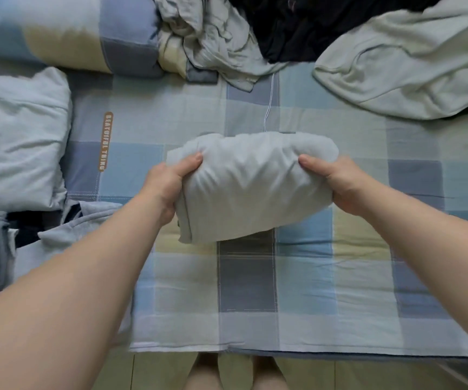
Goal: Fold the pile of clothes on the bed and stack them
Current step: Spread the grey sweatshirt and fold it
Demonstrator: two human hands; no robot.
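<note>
- The folded pale grey garment (251, 181) sat over the middle of the checked bed cover (255, 291); whether its underside touched the cover could not be told.
- The left hand (168, 187) gripped the garment's left end, thumb pressed on top and fingers curled out of sight beneath.
- The right hand (339, 187) gripped its right end in the same way, thumb on top.
- Beyond the garment lay the unfolded pile: a crumpled grey piece (213, 38), a black piece (297, 26) just right of that, and a pale greenish piece (407, 68) beyond and to the garment's right.
- Well to the garment's left lay a folded light blue item (16, 136), apart from it.
- An orange label (105, 142) on the cover showed between that item and the garment.
</note>
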